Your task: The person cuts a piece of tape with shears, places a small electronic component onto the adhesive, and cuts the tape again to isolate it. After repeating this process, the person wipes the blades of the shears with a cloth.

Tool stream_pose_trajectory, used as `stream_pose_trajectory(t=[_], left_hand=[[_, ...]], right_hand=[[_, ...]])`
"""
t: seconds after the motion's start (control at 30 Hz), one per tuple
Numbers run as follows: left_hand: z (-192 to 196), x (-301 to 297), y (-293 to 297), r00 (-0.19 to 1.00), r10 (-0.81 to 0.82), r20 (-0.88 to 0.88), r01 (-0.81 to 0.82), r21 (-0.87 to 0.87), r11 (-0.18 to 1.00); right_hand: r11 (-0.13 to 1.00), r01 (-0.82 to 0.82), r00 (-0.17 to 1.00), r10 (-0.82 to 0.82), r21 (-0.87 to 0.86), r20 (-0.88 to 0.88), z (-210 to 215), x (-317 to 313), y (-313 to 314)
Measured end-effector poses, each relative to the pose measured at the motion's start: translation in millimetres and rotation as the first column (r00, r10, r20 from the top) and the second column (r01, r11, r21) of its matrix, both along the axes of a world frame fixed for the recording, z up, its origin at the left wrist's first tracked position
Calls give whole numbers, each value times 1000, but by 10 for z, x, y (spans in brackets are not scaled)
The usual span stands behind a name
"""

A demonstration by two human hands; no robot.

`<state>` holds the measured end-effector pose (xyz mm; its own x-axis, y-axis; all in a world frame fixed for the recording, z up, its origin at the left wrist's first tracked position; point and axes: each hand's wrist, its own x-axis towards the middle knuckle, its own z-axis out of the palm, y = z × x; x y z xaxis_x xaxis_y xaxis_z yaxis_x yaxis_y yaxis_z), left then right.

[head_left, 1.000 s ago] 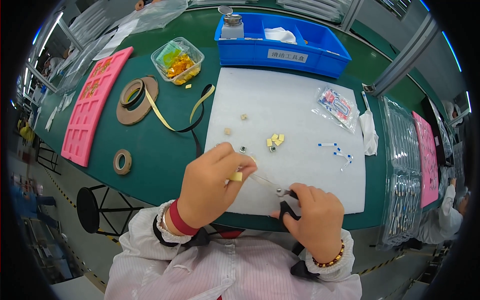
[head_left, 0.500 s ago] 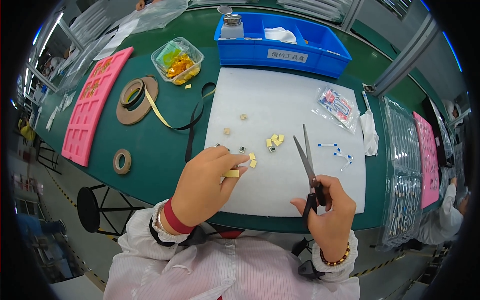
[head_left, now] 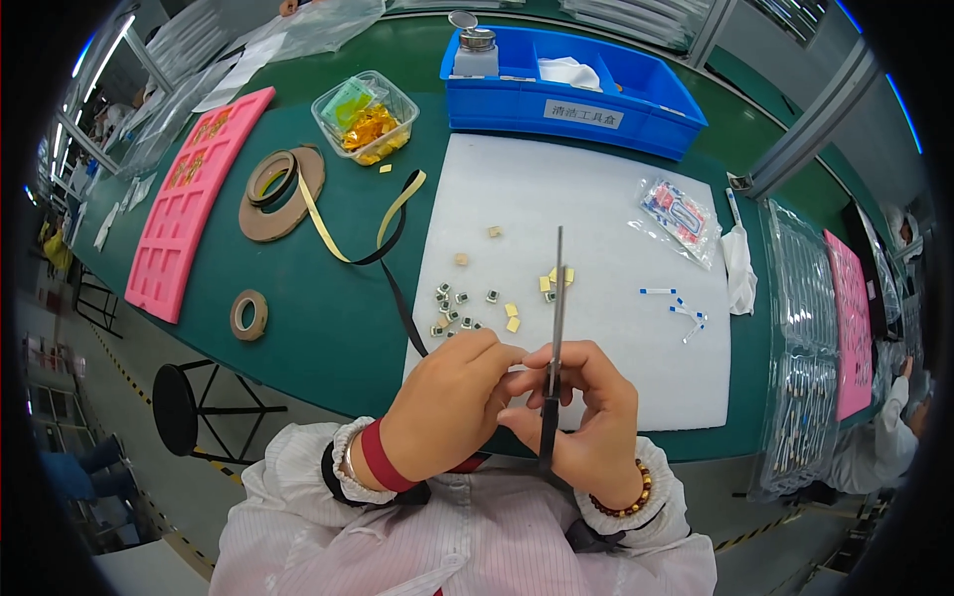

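Note:
My right hand [head_left: 591,417] grips black-handled scissors [head_left: 557,318], whose blades point away from me and look closed together. Beside it, my left hand [head_left: 437,392] is closed in a pinch, its fingertips meeting those of my right hand. A black and yellow tape strip [head_left: 399,303] runs from the tape roll [head_left: 266,187] to beneath my left hand; its end is hidden by the fingers. Just beyond my hands, several small square dark-topped parts [head_left: 460,297] lie on the white foam mat [head_left: 616,368], near small yellow tape pieces [head_left: 512,317].
Blue-ended strips [head_left: 676,303] and a clear bag [head_left: 679,221] lie on the mat's right side. Behind it stands a blue divided box [head_left: 586,109] with a dispenser bottle [head_left: 475,55]. To the left are a plastic tub [head_left: 366,117], a smaller tape roll [head_left: 248,315] and a pink tray [head_left: 199,204].
My right hand has swung left with the scissors to meet my left hand, and the blades have come together. My left hand has drawn back slightly, uncovering several small parts.

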<state>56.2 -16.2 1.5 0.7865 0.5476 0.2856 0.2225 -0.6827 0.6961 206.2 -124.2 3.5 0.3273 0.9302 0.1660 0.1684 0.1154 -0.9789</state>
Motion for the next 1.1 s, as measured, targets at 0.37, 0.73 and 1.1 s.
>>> stream_pose_trajectory(t=[0.37,0.73,1.1], left_hand=[[228,-87,23,997,-29,72,51,-326,944],[160,-83,79,967,197,163,-39,-669,743],[133,-57,54,950,230,212,11,-758,652]], right_hand=[[987,151,987,-154,57,40,-71,124,9],[987,54,972,-18,-148,235,65,228,-187],[959,5,938,93,-282,333,174,154,-255]])
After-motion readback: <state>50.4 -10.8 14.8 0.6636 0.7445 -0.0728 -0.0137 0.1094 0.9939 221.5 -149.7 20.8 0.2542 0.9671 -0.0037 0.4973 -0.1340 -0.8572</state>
